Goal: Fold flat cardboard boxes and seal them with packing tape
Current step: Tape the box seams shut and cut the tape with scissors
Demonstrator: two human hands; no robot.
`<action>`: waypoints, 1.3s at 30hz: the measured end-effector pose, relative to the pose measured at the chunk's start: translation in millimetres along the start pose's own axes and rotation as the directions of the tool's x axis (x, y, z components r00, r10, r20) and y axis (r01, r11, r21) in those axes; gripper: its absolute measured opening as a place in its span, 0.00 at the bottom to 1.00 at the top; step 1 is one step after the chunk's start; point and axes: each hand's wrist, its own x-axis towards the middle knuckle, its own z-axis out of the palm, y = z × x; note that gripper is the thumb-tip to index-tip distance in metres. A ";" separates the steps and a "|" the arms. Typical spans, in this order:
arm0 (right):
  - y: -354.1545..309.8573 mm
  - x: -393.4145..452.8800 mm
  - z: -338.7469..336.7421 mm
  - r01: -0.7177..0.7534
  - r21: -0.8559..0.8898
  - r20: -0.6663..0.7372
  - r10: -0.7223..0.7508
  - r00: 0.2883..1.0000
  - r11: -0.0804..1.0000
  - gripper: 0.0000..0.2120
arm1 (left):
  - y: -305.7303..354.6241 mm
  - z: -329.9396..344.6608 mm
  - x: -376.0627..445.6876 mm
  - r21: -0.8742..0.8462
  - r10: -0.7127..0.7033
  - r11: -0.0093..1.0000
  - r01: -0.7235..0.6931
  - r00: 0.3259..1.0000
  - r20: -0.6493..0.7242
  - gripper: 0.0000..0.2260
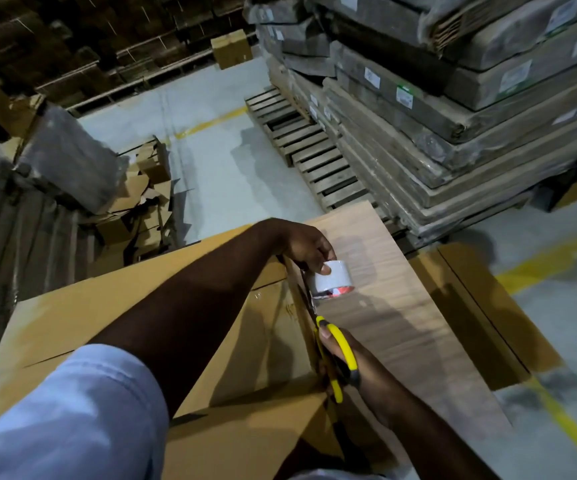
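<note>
A large brown cardboard box (114, 306) fills the lower middle of the view, its flaps (245, 403) folded across the top. My left hand (306, 247) reaches over it and grips a white roll of packing tape (334, 280) at the box's right edge. Just below, my right hand (356, 372) holds yellow-handled scissors (339, 351), their blades pointing up at the strip of tape under the roll. A wood-grain panel (394, 306) lies along the box's right side.
A tall stack of wrapped flat packs (453, 116) stands on a wooden pallet (301, 143) at the back right. Loose cardboard scraps (141, 202) and wrapped bundles (65, 157) sit at the left. Flat cardboard (488, 306) lies on the concrete floor with yellow lines (550, 261).
</note>
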 end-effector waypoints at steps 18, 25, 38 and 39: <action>0.8 6.4 5.8 0.137 0.067 -0.092 -0.130 0.987 0.988 0.19 | -6.1 -0.5 6.4 0.176 0.027 0.984 -0.017 0.998 -0.056 0.16; 11.0 6.6 -0.6 0.183 -0.038 -0.068 -0.185 0.980 0.982 0.23 | -7.7 6.8 6.7 0.100 0.076 0.993 -0.058 0.980 -0.185 0.12; 77.8 4.2 -122.4 -0.189 -0.739 -0.490 -0.324 0.809 0.646 0.15 | -5.5 18.5 -3.5 0.099 0.172 0.985 -0.145 0.900 -0.400 0.12; 77.5 8.6 -122.9 -0.228 -0.773 -0.491 -0.332 0.805 0.592 0.13 | -5.1 19.0 -4.6 0.088 0.173 0.985 -0.151 0.897 -0.407 0.11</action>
